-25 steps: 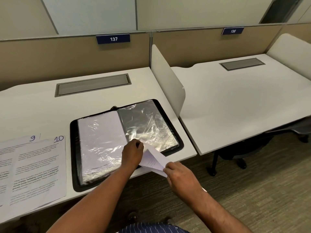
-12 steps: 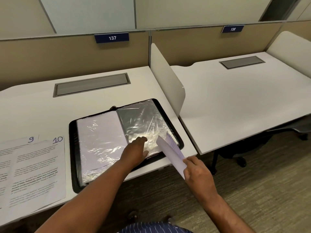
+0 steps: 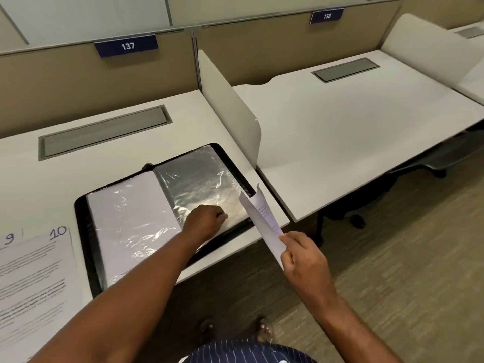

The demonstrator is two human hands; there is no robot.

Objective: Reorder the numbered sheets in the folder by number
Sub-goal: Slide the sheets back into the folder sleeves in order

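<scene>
Filling the desk [image 3: 104,119]'s front right corner, the open folder [image 3: 81,218] lies near the divider [image 3: 230,106], with sheets 9 and 10 [image 3: 34,271] parked to its left, likely awaiting their turn. The left hand [image 3: 204,221] curls on the empty right sleeve [image 3: 199,179], probably to open it, though pinching or pressing I cannot tell. The right hand [image 3: 303,258] pinches a curled sheet [image 3: 262,213] by its lower end, beyond the desk's front edge, where air is free.

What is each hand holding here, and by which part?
The right hand pinches a curled paper sheet by its near end. The left hand rests on the folder's right sleeve; whether it grips the plastic cannot be told.
</scene>
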